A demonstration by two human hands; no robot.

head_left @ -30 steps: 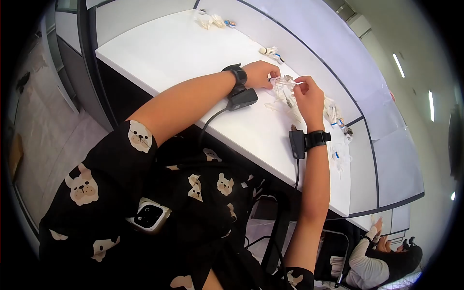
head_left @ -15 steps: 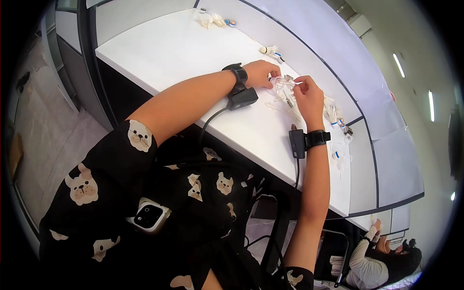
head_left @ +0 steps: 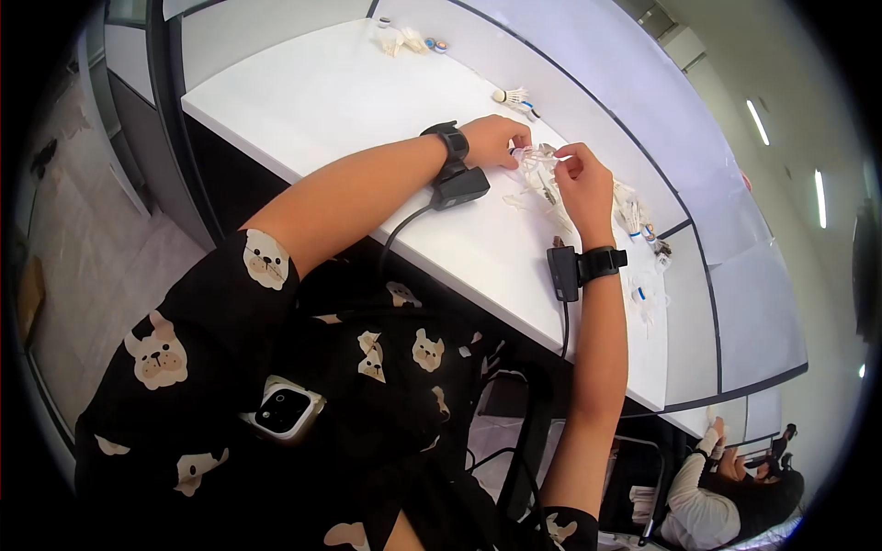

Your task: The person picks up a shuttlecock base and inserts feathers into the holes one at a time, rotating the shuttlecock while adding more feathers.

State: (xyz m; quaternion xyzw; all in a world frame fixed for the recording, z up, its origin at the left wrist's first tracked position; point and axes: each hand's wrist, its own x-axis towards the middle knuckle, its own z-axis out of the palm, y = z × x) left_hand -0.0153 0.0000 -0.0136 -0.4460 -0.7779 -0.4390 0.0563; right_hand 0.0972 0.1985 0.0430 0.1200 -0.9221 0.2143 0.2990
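Over the white desk, my left hand point(head_left: 493, 140) is closed around the base end of a worn white shuttlecock point(head_left: 533, 160), whose ragged skirt points right. My right hand point(head_left: 584, 179) pinches at the far end of that skirt with thumb and fingers; exactly which strand it grips is too small to tell. Loose white feather pieces point(head_left: 525, 199) lie on the desk just below the hands. More shuttlecocks point(head_left: 632, 217) with feather scraps lie to the right, partly behind my right hand.
A whole shuttlecock point(head_left: 511, 96) rests against the grey partition point(head_left: 588, 101). Feathers point(head_left: 401, 42) and shuttlecock bases point(head_left: 439, 46) lie at the desk's far left corner. Another shuttlecock base point(head_left: 640, 294) is at the right. Cables hang from both wrist straps. A person point(head_left: 712, 500) sits at the lower right.
My right hand has shifted very slightly left and up at the shuttlecock's skirt. My left hand keeps its hold almost unmoved.
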